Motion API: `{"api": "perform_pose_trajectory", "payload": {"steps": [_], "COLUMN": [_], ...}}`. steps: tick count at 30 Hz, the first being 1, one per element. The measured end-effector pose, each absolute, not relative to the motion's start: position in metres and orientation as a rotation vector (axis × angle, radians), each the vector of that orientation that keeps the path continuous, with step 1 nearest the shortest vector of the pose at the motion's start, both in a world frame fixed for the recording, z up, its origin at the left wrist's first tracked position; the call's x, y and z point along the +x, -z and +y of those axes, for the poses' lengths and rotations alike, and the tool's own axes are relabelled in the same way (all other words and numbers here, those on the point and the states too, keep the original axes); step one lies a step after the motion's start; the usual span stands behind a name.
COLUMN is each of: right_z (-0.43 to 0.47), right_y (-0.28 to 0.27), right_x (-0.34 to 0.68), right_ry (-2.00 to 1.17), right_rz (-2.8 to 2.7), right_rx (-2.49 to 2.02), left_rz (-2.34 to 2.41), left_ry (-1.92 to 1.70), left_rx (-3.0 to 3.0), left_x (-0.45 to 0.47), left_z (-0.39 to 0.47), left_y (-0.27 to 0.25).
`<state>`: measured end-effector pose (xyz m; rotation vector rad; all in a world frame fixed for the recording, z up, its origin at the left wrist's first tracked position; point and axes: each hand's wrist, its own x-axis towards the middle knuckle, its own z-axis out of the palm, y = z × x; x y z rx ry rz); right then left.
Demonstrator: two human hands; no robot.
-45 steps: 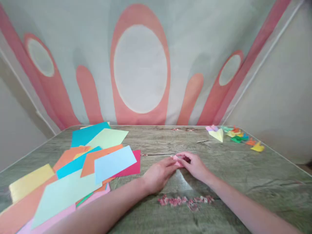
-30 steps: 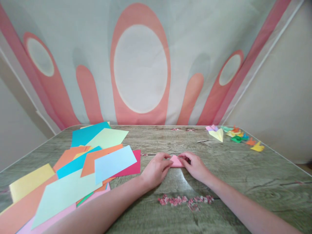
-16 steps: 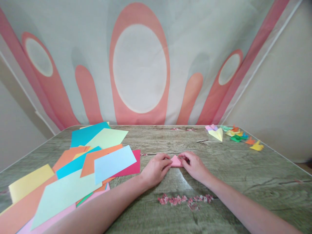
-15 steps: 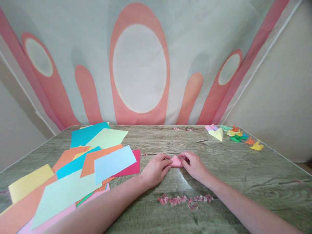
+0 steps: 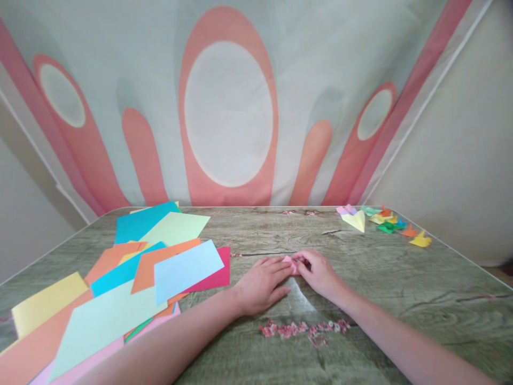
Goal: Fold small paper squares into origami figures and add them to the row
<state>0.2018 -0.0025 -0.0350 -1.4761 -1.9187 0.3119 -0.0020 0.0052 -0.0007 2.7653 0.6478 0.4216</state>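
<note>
A small folded piece of pink paper [image 5: 294, 266] lies on the wood-patterned table between my hands, partly hidden by fingers. My left hand [image 5: 262, 285] is laid flat with its fingers stretched out, the fingertips resting over the paper's left part. On the other side, my right hand [image 5: 316, 271] pinches the paper's right edge between thumb and curled fingers.
Many coloured paper sheets [image 5: 108, 321] overlap on the left side of the table [image 5: 248, 230]. At the back right lie a pale yellow paper plane [image 5: 355, 220] and several small folded paper figures [image 5: 388, 226]. A patterned cloth [image 5: 230, 112] hangs behind the table.
My left hand has gone from curled fingers at the paper's left edge to a flattened hand reaching over it. Less of the pink paper shows. My right hand has barely moved.
</note>
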Motion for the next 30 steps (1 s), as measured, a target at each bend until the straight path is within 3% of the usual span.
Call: {"api": "perform_pose_trajectory", "payload": {"steps": [20,30], "right_z": [-0.004,-0.012], "right_y": [0.034,0.023], "right_x": [0.201,0.203], "right_ry": [-0.294,-0.141], "right_rz": [-1.920,-2.068], "right_rx": [-1.478,-1.312], "left_rz": [0.661,0.679], "left_ry": [-0.356,-0.362], "left_rx": [2.764,2.777], "left_x": [-0.001,-0.003], "left_z": [0.006,0.008], "left_y": [0.000,-0.001]}}
